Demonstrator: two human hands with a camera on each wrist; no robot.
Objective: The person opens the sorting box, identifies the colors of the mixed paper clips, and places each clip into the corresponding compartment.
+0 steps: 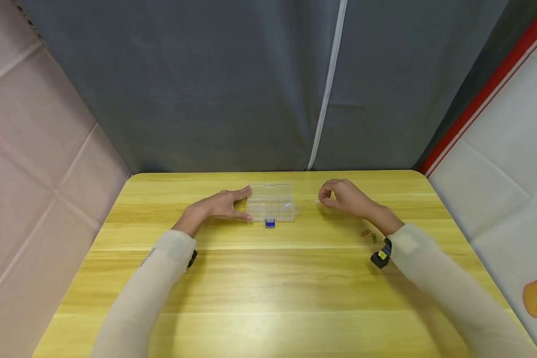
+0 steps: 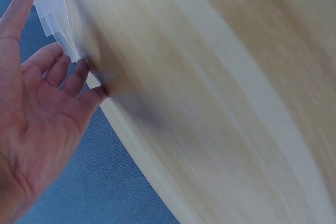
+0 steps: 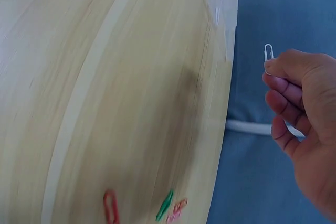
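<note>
A clear plastic compartment box (image 1: 270,201) lies open on the wooden table (image 1: 259,278), with a white paper clip (image 1: 287,204) in one right-hand compartment. My left hand (image 1: 225,204) rests against the box's left end (image 2: 55,14), fingers fairly straight. My right hand (image 1: 342,197) hovers to the right of the box and pinches a white paper clip (image 3: 268,53) between thumb and forefinger. A small blue object (image 1: 270,223) sits at the box's front edge.
Red, green and pink paper clips (image 3: 167,207) lie on the table near my right wrist (image 1: 369,234). A grey curtain (image 1: 250,79) hangs behind the table's far edge. Padded walls stand at left and right.
</note>
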